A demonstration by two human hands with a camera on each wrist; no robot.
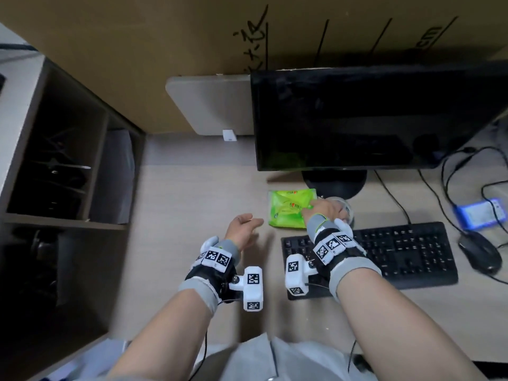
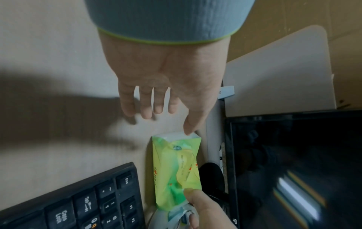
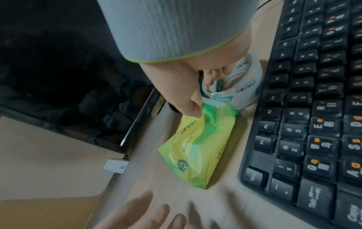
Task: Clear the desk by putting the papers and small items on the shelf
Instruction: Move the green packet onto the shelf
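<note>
A green tissue pack [image 1: 288, 211] lies flat on the desk [image 1: 192, 193] between the monitor stand and the keyboard. Just right of it stands a white tape roll [image 3: 243, 86]. My right hand [image 3: 203, 94] grips that roll, fingers hooked into its hole, while the thumb presses on the pack's near end [image 3: 201, 142]. My left hand [image 1: 251, 220] hovers open just left of the pack. In the left wrist view its fingers [image 2: 147, 106] are straight and its thumb tip is at the pack's [image 2: 176, 162] end. The open shelf unit [image 1: 68, 221] stands at the far left.
A black keyboard [image 1: 398, 257] lies right of the pack, with a mouse [image 1: 479, 254] and a blue item [image 1: 479, 214] among cables beyond it. The dark monitor [image 1: 371, 116] stands behind. The shelf's upper compartments hold dark objects and a grey sheet [image 1: 112, 177].
</note>
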